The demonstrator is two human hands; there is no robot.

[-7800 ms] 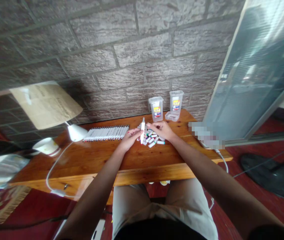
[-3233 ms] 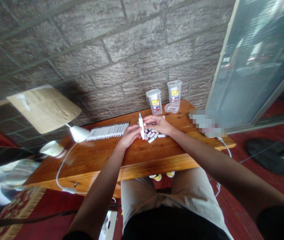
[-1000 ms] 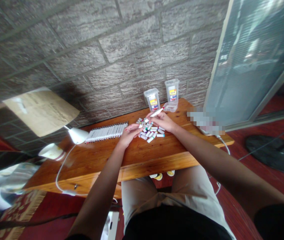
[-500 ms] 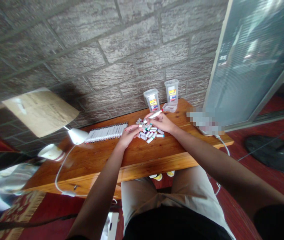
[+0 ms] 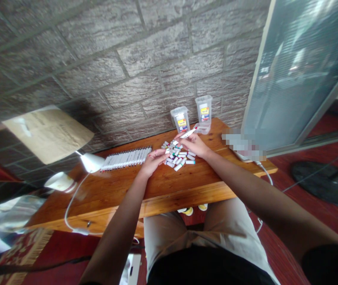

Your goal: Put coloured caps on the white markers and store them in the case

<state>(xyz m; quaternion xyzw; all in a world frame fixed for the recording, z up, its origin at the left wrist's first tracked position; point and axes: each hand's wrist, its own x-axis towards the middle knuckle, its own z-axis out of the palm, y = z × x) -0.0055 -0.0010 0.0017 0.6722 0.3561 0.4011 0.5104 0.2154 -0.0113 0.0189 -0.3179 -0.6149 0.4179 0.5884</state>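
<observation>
R hand (image 5: 197, 146) grips a pen (image 5: 188, 133) above the loose caps (image 5: 180, 160); L hand (image 5: 152, 161) pinches prob. one cap (image 5: 167, 151). Done: pen row (image 5: 126, 158) laid out at L. Left: held pen, not in row.

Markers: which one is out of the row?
The marker in the right hand, red at its far end; the other markers lie side by side near the lamp.

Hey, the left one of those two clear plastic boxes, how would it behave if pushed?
The left box stands taller than wide, so a push near its top would probably tip it. Its see-through walls look like plastic, so it's likely light and fairly stiff.
</observation>
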